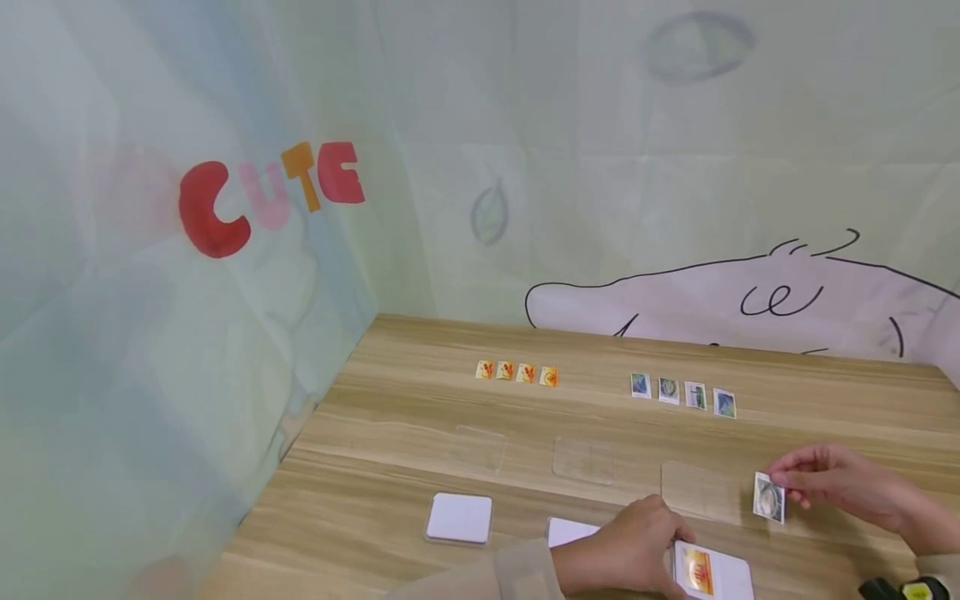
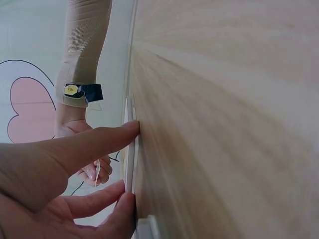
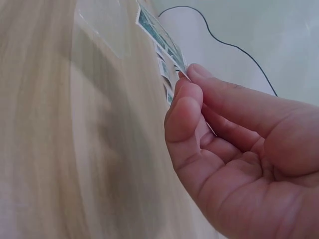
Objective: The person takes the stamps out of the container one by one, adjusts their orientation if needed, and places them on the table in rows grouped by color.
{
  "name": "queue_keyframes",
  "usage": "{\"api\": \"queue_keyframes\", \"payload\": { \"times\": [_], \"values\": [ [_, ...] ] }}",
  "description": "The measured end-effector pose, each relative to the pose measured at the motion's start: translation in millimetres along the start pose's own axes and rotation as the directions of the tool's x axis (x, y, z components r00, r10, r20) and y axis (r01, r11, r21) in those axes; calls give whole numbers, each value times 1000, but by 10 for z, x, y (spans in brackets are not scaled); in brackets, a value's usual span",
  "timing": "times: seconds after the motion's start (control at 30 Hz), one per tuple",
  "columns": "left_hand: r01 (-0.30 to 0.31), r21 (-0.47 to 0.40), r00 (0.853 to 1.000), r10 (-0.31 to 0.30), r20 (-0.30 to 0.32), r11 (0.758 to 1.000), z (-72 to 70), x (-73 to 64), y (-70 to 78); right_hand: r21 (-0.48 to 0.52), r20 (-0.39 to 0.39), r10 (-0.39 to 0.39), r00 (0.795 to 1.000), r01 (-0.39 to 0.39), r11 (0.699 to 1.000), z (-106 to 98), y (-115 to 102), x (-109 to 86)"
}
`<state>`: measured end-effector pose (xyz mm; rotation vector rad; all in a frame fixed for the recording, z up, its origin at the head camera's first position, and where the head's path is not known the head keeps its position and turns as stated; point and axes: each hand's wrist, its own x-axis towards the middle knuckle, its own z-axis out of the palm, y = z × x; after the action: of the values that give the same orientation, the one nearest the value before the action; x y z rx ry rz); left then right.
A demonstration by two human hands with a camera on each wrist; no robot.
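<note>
My right hand (image 1: 840, 483) pinches a small postage stamp (image 1: 768, 498) with a grey-green picture between thumb and fingertips, held above the table. In the right wrist view this stamp (image 3: 162, 37) shows its toothed edge. At the front of the table, my left hand (image 1: 626, 546) grips a white card (image 1: 731, 575) by its edges, with thumb and fingers on either side. An orange-and-yellow stamp (image 1: 697, 572) lies on that card's left part. From the left wrist view, the card (image 2: 130, 149) appears edge-on, close to the tabletop.
Orange stamps (image 1: 525, 372) form a row at the back; blue-green stamps (image 1: 695, 396) form another to their right. Clear plastic pieces (image 1: 583, 461) lie mid-table. Two more white cards, one at left (image 1: 459, 518) and one partly behind my left arm (image 1: 570, 532), lie in front.
</note>
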<state>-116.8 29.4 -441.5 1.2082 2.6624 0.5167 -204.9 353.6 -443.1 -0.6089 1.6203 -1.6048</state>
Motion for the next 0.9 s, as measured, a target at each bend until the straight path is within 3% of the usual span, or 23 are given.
{"api": "queue_keyframes", "payload": {
  "times": [0.57, 0.9],
  "values": [
    [12, -31, 1000, -11, 15, 999, -9, 9, 4, -52, -34, -10, 999, 8, 999, -174, -59, 45],
    [4, 6, 1000, -4, -2, 1000, 6, 11, 6, -95, -50, -20, 999, 15, 995, -265, -81, 79]
  ]
}}
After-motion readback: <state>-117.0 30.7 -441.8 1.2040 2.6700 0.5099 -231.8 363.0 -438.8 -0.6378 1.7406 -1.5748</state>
